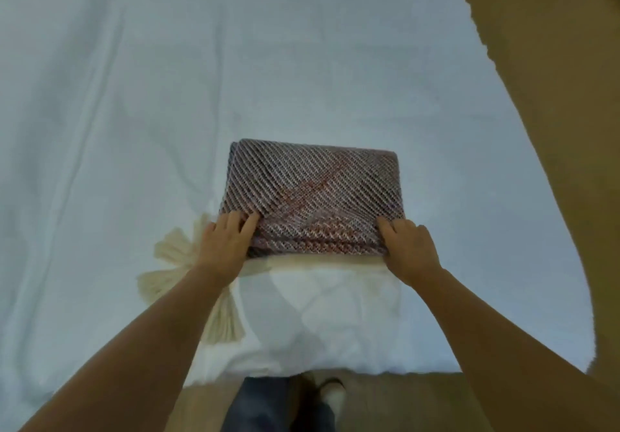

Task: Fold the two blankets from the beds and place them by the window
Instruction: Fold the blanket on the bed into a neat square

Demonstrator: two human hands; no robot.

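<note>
- Text, labels, brands, numbers, signs: you have none to log; nothing readable shows in the head view.
- Folded blanket (312,193): you see only a woven diagonal pattern, no legible tag.
- Bed (134,96): plain white sheet, unmarked.

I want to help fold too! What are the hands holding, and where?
The folded blanket, by its near edge: left hand grips the near left corner, right hand the near right corner.

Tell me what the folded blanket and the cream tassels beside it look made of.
Folded blanket: apparently knitted or woven yarn, matte, shown by raised diagonal ribs. Cream tassels: loose soft yarn strands fanning out, matte; fibre type cannot be told.
</note>
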